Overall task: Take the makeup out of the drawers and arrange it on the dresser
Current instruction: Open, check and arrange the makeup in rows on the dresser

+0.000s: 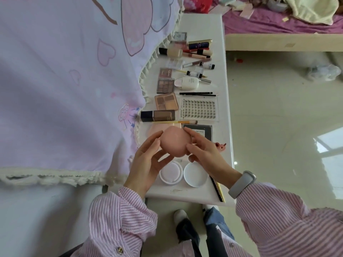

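Peach egg-shaped sponge pinched above worktop between left hand and right hand grips, long axis from 7 to 1 o'clock, broad end nearer.

Glossy pale floor tiles; purple-sheeted bed beyond.

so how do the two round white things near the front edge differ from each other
The left round piece holds a pale pinkish pad inside a raised white rim, like an open compact base; the right round piece is plain white all over, like an empty lid. The left one is partly covered by the left hand, the right one by the right hand. Both are round, similar in size, and lie side by side on the dresser.
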Tool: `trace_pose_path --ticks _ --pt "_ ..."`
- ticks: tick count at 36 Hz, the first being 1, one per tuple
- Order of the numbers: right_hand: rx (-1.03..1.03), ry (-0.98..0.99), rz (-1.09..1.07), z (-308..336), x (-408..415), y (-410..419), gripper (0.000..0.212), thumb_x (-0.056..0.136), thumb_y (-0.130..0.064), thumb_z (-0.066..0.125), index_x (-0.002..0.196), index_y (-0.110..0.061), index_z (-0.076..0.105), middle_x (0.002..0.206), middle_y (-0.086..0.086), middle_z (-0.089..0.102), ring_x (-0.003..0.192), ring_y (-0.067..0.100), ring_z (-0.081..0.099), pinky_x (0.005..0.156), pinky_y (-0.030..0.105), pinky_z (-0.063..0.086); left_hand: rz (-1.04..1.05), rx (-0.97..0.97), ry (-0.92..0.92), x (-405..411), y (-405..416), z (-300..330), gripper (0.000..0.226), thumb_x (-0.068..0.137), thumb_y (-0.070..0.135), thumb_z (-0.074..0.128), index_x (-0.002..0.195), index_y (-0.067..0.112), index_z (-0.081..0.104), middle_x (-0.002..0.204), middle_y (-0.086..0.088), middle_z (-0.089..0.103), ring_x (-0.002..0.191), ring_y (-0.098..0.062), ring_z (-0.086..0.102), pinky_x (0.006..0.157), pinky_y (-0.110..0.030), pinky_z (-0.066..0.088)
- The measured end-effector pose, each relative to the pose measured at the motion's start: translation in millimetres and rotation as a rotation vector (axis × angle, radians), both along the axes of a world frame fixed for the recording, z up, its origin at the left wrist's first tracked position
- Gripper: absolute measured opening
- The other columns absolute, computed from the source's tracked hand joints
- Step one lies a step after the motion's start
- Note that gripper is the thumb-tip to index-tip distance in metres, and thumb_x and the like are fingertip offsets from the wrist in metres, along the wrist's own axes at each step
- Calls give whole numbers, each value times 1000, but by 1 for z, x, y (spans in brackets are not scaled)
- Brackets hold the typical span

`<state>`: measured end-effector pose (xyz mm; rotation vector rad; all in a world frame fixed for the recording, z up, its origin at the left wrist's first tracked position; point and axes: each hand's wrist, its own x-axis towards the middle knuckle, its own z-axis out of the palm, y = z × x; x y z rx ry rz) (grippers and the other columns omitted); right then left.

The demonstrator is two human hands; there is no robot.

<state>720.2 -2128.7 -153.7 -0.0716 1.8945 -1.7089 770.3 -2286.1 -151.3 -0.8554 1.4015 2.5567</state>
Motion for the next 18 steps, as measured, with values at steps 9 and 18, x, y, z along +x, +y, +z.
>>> trace_pose_path --ticks 9,18 --pt "99 74 177 11 -1 6 46 94 -8 43 137 -25 42 124 -8 55 105 12 59 89 25 50 -138 127 -49 5 17 1 34 92 8 50 126 13 55 118 -16 64 108 -32 61 78 -42 57" --pt "112 218 256 24 0 8 32 96 -17 42 116 -38 55 109 -21 58 104 -8 51 88 8 39 -115 45 1 6 13 5 33 91 7 51 119 22 59 110 -11 68 99 -31 66 74 -36 58"
